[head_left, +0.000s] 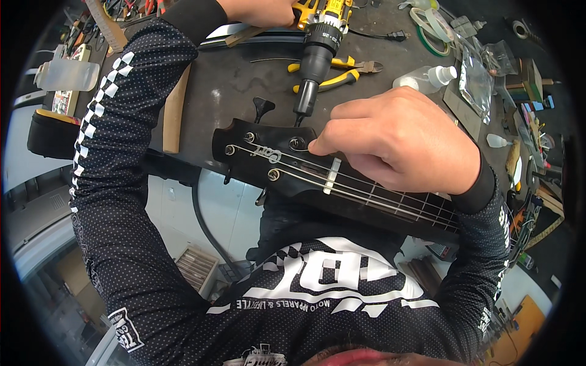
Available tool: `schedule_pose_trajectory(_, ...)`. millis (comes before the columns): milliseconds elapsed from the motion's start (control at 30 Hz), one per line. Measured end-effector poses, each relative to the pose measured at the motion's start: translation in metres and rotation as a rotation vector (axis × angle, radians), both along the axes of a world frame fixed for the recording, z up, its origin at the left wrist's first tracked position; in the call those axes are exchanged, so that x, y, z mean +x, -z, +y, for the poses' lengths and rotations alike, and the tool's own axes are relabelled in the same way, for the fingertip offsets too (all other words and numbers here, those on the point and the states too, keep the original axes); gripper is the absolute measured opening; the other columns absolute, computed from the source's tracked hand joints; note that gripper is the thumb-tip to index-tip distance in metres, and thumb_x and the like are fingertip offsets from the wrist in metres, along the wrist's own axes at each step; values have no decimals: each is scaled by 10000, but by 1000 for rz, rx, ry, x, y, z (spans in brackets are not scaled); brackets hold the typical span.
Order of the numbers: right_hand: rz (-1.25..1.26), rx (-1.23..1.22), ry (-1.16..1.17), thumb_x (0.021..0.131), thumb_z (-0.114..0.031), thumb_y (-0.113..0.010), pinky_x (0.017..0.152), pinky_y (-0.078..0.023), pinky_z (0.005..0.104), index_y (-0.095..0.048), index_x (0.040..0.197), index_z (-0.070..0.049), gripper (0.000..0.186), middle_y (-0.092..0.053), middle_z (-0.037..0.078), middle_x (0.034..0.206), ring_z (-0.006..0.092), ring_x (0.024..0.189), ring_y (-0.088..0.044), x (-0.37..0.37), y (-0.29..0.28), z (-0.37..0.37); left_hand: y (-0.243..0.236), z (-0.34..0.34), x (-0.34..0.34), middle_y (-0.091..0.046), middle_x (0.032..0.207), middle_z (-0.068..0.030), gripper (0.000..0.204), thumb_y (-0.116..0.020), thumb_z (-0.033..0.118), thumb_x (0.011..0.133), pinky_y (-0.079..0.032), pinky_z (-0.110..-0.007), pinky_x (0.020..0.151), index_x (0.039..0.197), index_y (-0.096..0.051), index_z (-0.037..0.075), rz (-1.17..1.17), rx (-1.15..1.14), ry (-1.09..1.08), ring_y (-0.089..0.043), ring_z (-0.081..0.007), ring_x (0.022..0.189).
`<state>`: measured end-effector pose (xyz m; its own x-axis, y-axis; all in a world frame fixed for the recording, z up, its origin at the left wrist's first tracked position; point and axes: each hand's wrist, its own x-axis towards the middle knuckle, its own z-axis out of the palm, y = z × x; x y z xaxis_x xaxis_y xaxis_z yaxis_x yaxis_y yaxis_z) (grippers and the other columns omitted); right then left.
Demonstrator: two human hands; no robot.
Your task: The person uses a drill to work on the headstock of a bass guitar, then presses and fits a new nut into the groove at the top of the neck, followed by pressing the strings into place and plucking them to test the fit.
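A black bass guitar headstock (244, 160) lies across the bench edge, its neck running right over my lap. My left hand (262, 11) is closed around a yellow and black cordless drill (322, 35), partly cut off by the top edge. The drill's long black winder attachment (307, 97) points down at the headstock's far edge, over a tuning key there. My right hand (406, 143) has curled fingers, the index fingertip at a string beside the tuning post (297, 143). The thumb's grip is partly hidden. A white nut (331, 175) carries the strings. Another black tuning key (264, 108) sticks up.
Yellow-handled cutting pliers (342, 79) lie behind the drill's attachment. A clear bottle (427, 78) and tape rolls (433, 30) are at the far right. A wooden strip (176, 113) and another bottle (68, 74) are on the left. A cable plug (398, 36) rests on the bench.
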<state>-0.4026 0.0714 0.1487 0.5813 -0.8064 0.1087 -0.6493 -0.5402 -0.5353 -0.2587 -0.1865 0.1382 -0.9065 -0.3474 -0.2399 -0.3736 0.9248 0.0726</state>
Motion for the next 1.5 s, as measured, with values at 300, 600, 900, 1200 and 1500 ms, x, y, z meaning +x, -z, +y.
schedule_pose_trajectory(300, -23, -6, 1, 858, 33, -793, 665, -583, 439, -822, 1117, -86, 287, -765, 51, 937, 311, 842, -780, 2, 1, -1, 4, 1, 9, -616, 1565, -432, 811, -654, 153, 961, -533, -530, 1237, 1724, -436, -14, 128, -34, 119, -641, -537, 1442)
schedule_pose_trajectory(600, -78, -23, -7, 855, 42, -784, 658, -581, 434, -823, 1115, -91, 295, -771, 50, 938, 305, 839, -779, 3, 3, -2, 12, -10, 0, -705, 1414, -428, 735, -664, 150, 960, -581, -536, 1143, 1655, -505, -28, 69, -22, 76, -712, -531, 1323)
schedule_pose_trajectory(900, -94, -17, 0, 851, 37, -795, 666, -590, 434, -825, 1112, -93, 293, -785, 53, 956, 305, 843, -783, 0, 5, -1, -10, 5, -5, -736, 1341, -420, 690, -680, 147, 941, -609, -549, 1072, 1592, -551, -43, -28, 19, 38, -741, -527, 1257)
schedule_pose_trajectory(1200, -113, -24, 0, 863, 40, -788, 672, -592, 431, -825, 1111, -95, 285, -785, 49, 957, 299, 840, -784, -1, 2, -2, 1, -4, -2, -763, 1277, -404, 698, -679, 165, 950, -619, -558, 1043, 1611, -544, -11, 16, -22, 50, -756, -539, 1194)
schedule_pose_trajectory(1500, -115, -29, -6, 868, 44, -783, 672, -593, 427, -827, 1105, -96, 279, -786, 48, 940, 300, 820, -784, -1, 4, -2, 0, 0, 3, -794, 1164, -381, 546, -689, 208, 966, -639, -566, 976, 1453, -654, -37, 25, -29, 72, -786, -524, 1108)
